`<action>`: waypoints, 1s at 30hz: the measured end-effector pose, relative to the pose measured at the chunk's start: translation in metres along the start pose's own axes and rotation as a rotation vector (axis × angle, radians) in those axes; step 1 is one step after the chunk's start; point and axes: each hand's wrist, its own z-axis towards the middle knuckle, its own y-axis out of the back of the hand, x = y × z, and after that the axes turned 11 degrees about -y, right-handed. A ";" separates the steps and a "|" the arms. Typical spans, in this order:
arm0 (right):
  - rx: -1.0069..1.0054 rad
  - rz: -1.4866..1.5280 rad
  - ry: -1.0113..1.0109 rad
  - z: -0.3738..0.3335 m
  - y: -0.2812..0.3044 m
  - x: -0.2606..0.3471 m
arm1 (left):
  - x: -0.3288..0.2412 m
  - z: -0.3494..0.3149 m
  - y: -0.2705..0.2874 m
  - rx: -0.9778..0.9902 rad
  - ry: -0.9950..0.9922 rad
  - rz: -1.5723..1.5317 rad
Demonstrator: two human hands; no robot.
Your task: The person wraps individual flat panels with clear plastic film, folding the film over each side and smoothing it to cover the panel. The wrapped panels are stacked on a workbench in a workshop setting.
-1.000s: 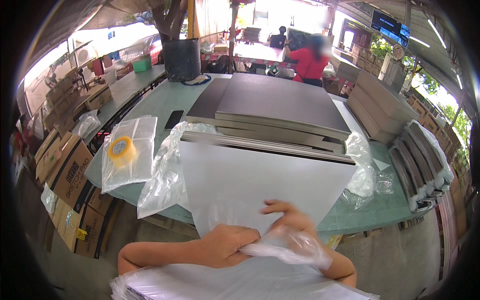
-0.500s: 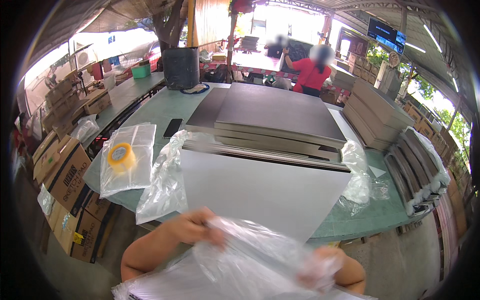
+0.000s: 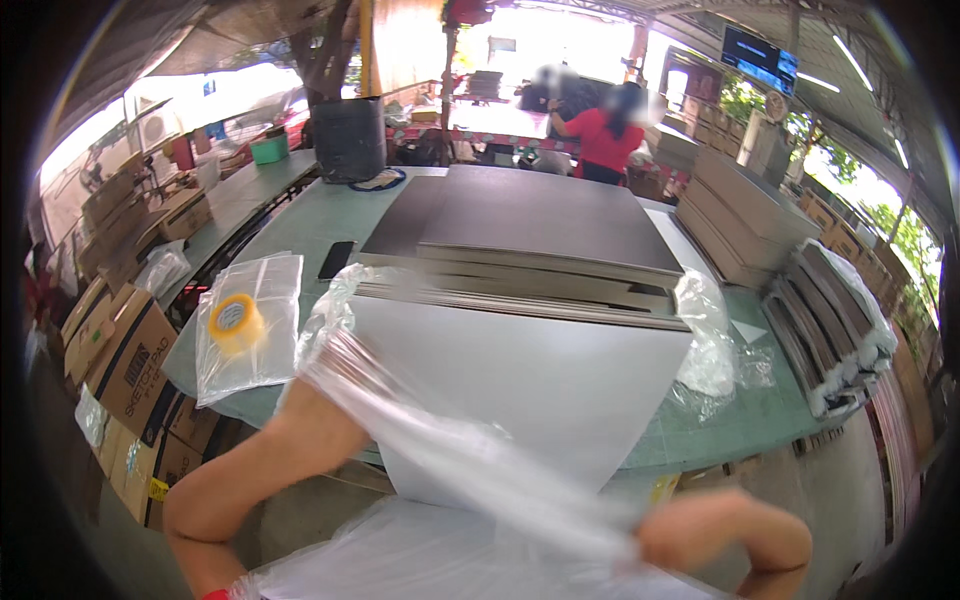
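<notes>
A clear plastic sheet [image 3: 470, 455], blurred by motion, is stretched slantwise between my two hands. Its upper end is in my left hand [image 3: 330, 395], whose closed fingers are partly covered by the plastic. Lower down, my right hand [image 3: 685, 530] is closed on the other end. Under the stretched part lies more crumpled clear plastic [image 3: 420, 545] at the bottom edge. Just beyond my hands, a pale grey board [image 3: 530, 385] slopes down from the front of a stack of dark boards [image 3: 560, 220] on the green table [image 3: 690, 440].
Left on the table, a tape roll [image 3: 233, 320] rests on flat plastic bags [image 3: 270, 285], near a black phone [image 3: 338, 260]. Wrapped bundles [image 3: 835, 330] and tall board stacks [image 3: 745, 215] stand at right. Cardboard boxes [image 3: 130, 365] sit lower left. A person in red [image 3: 603, 140] stands beyond.
My hands have spread apart, the left moving up and leftward, the right outward. The plastic between them has pulled into a long taut band. My view has shifted slightly.
</notes>
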 end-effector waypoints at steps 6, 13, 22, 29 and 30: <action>-0.652 -0.624 -0.340 0.043 0.017 -0.072 | -0.062 0.016 0.040 0.270 -0.473 -0.652; -0.432 -0.977 -0.296 0.028 -0.005 -0.001 | -0.010 -0.012 -0.016 0.525 0.288 -0.222; -1.675 0.355 -0.102 -0.022 0.070 -0.037 | -0.070 -0.026 -0.001 0.706 -0.033 -1.417; -1.005 0.059 -0.034 0.047 0.010 -0.036 | 0.042 -0.085 -0.009 -0.407 1.173 -0.320; -0.985 0.079 -0.026 0.051 0.012 -0.031 | 0.044 -0.093 -0.017 -0.488 1.147 -0.264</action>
